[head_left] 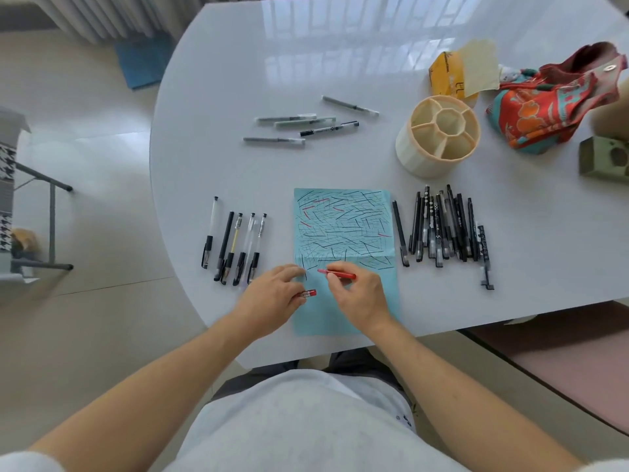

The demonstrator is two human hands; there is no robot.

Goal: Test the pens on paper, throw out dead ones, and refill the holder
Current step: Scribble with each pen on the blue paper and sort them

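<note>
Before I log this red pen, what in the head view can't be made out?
- Red pen tip: too small to tell whether it touches the light blue paper.
- Red cap: partly hidden by left hand.
- Cream divided holder: compartment floors out of sight.
- Green block: cut by the right edge.

- White glossy table (238,63), rounded edge, filling the upper and central field; its surface mirrors bright window panes.
- Pale tiled floor (85,165), left of the table, lit by daylight.
- White ribbed radiator or curtain (102,15), far upper left; which one cannot be told.
- Blue mat (146,59) on the floor below it.
- Grey metal-framed stand (51,206), far left.
- Pink bench seat (561,362), lower right.
</note>
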